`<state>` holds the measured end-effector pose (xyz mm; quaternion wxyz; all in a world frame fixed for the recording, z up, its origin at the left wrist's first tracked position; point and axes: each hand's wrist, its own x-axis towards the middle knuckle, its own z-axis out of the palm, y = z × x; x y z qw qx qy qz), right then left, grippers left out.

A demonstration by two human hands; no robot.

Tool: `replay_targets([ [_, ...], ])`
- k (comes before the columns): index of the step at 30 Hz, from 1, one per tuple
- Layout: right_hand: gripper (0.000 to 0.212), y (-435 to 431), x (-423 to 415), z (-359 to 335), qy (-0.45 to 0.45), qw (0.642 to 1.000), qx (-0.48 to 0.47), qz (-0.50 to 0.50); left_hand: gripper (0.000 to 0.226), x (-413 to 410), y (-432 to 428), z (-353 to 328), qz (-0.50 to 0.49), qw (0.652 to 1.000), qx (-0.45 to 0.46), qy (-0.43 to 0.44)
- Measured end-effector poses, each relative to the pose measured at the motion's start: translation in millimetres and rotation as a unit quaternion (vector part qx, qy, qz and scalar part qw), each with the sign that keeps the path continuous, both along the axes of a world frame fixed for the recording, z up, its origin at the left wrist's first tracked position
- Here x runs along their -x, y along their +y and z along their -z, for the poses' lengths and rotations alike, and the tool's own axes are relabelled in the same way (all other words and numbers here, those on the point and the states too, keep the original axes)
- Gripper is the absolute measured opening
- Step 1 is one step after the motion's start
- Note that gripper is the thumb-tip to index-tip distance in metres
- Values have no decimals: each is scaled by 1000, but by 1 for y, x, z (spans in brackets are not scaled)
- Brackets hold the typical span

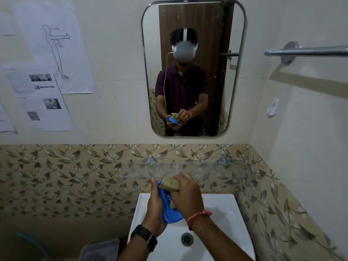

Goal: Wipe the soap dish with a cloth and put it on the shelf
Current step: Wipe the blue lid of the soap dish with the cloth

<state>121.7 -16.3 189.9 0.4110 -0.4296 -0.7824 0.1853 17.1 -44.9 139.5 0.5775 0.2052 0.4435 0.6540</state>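
Observation:
A blue plastic soap dish (170, 213) is held on edge above the sink, gripped from the left by my left hand (155, 206). My right hand (187, 194) clutches a crumpled tan cloth (170, 183) and presses it against the dish's inner face and top rim. Both hands hide much of the dish. Just behind the hands, a clear glass shelf (216, 171) runs along the leaf-patterned tile wall.
A white sink (222, 213) with a metal drain (187, 239) lies below the hands. A mirror (194, 66) hangs above the shelf. A chrome towel bar (308, 51) projects at the upper right. Papers (52, 53) are stuck on the left wall. A grey lidded box (99, 250) sits lower left.

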Motion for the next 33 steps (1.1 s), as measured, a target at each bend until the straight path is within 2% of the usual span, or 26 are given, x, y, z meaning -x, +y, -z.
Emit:
replay_targets([
  [3, 16, -13, 0, 2, 10, 989, 52, -139, 80, 5, -1, 3, -5, 1000, 10, -26],
  [4, 11, -16, -5, 4, -20, 978, 78, -190, 83, 10, -1, 5, -6, 999, 14, -28],
  [6, 9, -13, -20, 6, -147, 955, 97, -239, 92, 20, -1, 7, 0, 999, 13, -33],
  [8, 17, -7, -32, 4, -227, 948, 61, -216, 93, 27, 1, 6, -3, 999, 2, -36],
  [12, 30, 1, -25, -5, -180, 977, -61, -98, 88, 16, 2, -1, 10, 999, 2, -39],
  [15, 36, 6, -10, -13, -108, 991, -74, -37, 81, 4, 2, -4, 7, 999, 5, -34],
  [17, 38, 1, -7, -12, -65, 994, -28, -85, 79, 3, 2, -1, 1, 999, 12, -34],
  [19, 38, -8, -10, -8, -70, 981, 37, -176, 82, 12, 2, 2, -7, 999, 23, -40],
  [22, 23, -13, -27, 0, -195, 939, 83, -271, 91, 26, -1, 6, -17, 998, 23, -50],
  [25, 14, -5, -39, -5, -281, 928, 29, -244, 92, 27, -4, 5, 8, 999, 18, -45],
  [27, 19, 1, -35, -11, -273, 945, -14, -178, 88, 23, -3, 4, 18, 999, 23, -45],
  [30, 31, 2, -21, -15, -202, 972, -47, -108, 79, 18, -2, 1, 44, 999, 22, -22],
  [33, 43, -11, -14, -7, -103, 989, 13, -108, 79, 17, -3, -2, 56, 998, 28, -20],
])
